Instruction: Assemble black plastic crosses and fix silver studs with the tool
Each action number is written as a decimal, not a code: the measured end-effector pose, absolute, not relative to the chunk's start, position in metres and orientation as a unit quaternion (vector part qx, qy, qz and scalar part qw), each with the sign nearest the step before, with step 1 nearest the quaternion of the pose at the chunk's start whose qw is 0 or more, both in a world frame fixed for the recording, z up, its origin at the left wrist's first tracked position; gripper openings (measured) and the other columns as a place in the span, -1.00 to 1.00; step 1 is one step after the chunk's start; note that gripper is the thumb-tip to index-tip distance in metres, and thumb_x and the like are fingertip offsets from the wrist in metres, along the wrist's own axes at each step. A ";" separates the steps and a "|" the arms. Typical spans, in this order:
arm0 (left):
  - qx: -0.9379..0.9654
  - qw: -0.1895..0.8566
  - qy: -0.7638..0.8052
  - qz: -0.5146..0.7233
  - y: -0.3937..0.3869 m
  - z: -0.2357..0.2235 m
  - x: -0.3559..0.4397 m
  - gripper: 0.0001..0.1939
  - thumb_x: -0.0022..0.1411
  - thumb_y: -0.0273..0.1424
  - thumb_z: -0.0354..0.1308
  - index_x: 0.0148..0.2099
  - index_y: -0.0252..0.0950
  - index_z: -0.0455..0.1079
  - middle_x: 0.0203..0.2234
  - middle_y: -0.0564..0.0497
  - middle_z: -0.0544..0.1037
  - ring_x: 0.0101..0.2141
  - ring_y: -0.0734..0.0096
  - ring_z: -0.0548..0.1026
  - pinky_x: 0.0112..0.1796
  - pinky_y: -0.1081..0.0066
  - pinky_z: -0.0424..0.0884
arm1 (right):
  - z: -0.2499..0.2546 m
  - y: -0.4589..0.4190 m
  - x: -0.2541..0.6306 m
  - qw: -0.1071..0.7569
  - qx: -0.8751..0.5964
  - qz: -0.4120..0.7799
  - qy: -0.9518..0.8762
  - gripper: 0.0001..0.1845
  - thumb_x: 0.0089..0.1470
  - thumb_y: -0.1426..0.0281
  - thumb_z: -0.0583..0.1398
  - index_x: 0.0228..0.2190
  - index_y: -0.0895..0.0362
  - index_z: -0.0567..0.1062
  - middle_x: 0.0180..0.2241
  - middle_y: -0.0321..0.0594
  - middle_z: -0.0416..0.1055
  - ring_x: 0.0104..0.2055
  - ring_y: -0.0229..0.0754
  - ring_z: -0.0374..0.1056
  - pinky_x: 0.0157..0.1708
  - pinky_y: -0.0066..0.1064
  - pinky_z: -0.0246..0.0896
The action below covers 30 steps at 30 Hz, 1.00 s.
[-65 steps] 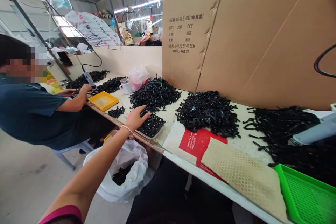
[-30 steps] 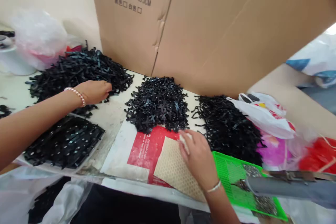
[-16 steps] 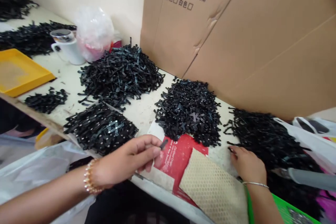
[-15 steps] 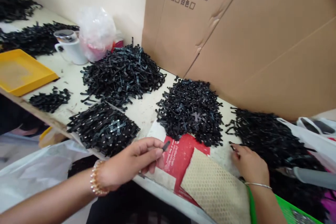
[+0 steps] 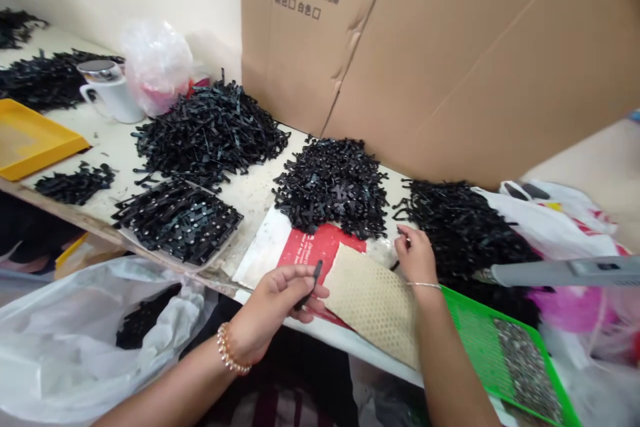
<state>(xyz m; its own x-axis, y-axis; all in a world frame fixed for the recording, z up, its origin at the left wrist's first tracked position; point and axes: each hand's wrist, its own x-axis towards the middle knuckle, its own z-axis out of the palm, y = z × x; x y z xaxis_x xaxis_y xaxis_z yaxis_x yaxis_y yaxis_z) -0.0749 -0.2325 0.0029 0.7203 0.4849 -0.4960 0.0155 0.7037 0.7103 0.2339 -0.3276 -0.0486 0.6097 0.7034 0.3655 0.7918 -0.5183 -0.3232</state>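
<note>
My left hand (image 5: 285, 299) is closed in a pinch on a narrow black strip (image 5: 317, 273), which stands tilted up between thumb and fingers above the red printed sheet (image 5: 300, 247). My right hand (image 5: 417, 257) has its fingers drawn together at the left edge of a pile of long black pieces (image 5: 450, 227). Something small and dark shows at those fingertips, too unclear to name. Between the hands lies a beige honeycomb-patterned mat (image 5: 373, 300). Just beyond it sits a heap of X-shaped black pieces (image 5: 333, 187).
A tall cardboard sheet (image 5: 425, 60) stands at the back. Leftward are a heap of black strips (image 5: 210, 133), a tray of black pieces (image 5: 180, 220), a white mug (image 5: 113, 97) and a yellow tray (image 5: 40, 140). A grey-handled tool (image 5: 560, 271) and green basket (image 5: 475, 353) are at right.
The camera view has shifted to the right, showing more of the green basket. The strip in my left hand is now more upright. My right hand is still beside the right-hand pile.
</note>
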 end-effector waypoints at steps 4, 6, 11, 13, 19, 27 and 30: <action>0.370 0.849 0.352 0.134 -0.252 0.006 -0.076 -0.61 -0.05 -0.19 0.33 -0.20 -0.29 0.41 -0.35 -0.09 0.59 -0.40 0.38 0.53 -0.44 0.49 0.40 | -0.052 -0.339 0.254 0.223 -0.881 -0.107 -0.403 -0.63 0.01 0.48 0.00 -0.21 0.21 0.53 -0.30 -0.02 0.38 -0.22 -0.03 0.30 -0.11 -0.20 0.23; 0.375 0.846 0.356 0.133 -0.260 0.006 -0.077 -0.60 -0.05 -0.19 0.33 -0.19 -0.29 0.41 -0.34 -0.09 0.60 -0.37 0.37 0.54 -0.42 0.48 0.42 | -0.040 -0.346 0.253 0.226 -0.886 -0.126 -0.385 -0.63 0.04 0.46 0.00 -0.20 0.20 0.53 -0.28 -0.01 0.38 -0.20 0.00 0.29 -0.04 -0.12 0.16; 0.391 0.828 0.375 0.148 -0.272 0.005 -0.076 -0.57 -0.07 -0.20 0.34 -0.17 -0.31 0.43 -0.32 -0.13 0.60 -0.31 0.30 0.55 -0.43 0.48 0.41 | -0.011 -0.362 0.207 0.404 -0.821 -0.074 -0.397 -0.64 0.16 0.35 0.01 -0.13 0.21 0.50 -0.19 0.01 0.38 -0.11 -0.01 0.27 0.01 -0.12 0.10; 0.395 0.819 0.383 0.161 -0.273 0.004 -0.075 -0.58 -0.08 -0.21 0.35 -0.18 -0.30 0.43 -0.30 -0.13 0.60 -0.29 0.28 0.55 -0.44 0.49 0.41 | -0.011 -0.369 0.169 0.437 -0.799 -0.025 -0.412 -0.62 0.21 0.26 0.01 -0.05 0.18 0.44 -0.19 -0.06 0.41 -0.19 -0.11 0.32 -0.13 -0.27 0.25; 0.421 0.803 0.386 0.169 -0.279 -0.001 -0.067 -0.63 -0.13 -0.22 0.37 -0.28 -0.32 0.46 -0.43 -0.01 0.55 -0.40 0.40 0.49 -0.45 0.49 0.42 | -0.016 -0.386 0.066 0.589 -0.655 0.275 -0.385 -0.70 0.20 0.21 0.09 -0.10 0.08 0.44 -0.25 -0.19 0.42 -0.29 -0.22 0.34 -0.31 -0.42 0.33; 0.409 0.828 0.350 0.158 -0.286 0.004 -0.059 -0.67 -0.07 -0.25 0.35 -0.27 -0.35 0.48 -0.42 0.00 0.51 -0.43 0.48 0.43 -0.51 0.55 0.40 | -0.002 -0.394 0.055 0.578 -0.672 0.131 -0.444 -0.87 0.16 0.39 0.18 -0.21 0.07 0.45 -0.27 -0.23 0.41 -0.22 -0.22 0.36 -0.20 -0.39 0.31; 0.397 0.839 0.334 0.165 -0.287 0.004 -0.059 -0.71 -0.05 -0.28 0.35 -0.31 -0.35 0.48 -0.44 0.02 0.49 -0.45 0.50 0.41 -0.54 0.57 0.39 | -0.005 -0.394 0.054 0.558 -0.680 0.077 -0.470 -0.87 0.16 0.43 0.18 -0.23 0.05 0.49 -0.30 -0.22 0.41 -0.26 -0.20 0.36 -0.27 -0.36 0.33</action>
<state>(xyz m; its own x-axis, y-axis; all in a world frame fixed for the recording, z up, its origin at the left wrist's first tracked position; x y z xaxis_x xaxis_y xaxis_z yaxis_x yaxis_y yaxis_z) -0.0586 -0.2868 0.0039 0.7225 0.5424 -0.4287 -0.0128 0.6304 0.7761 0.0544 -0.3937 -0.0045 0.5468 0.7249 0.4190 0.5529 0.0631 -0.8308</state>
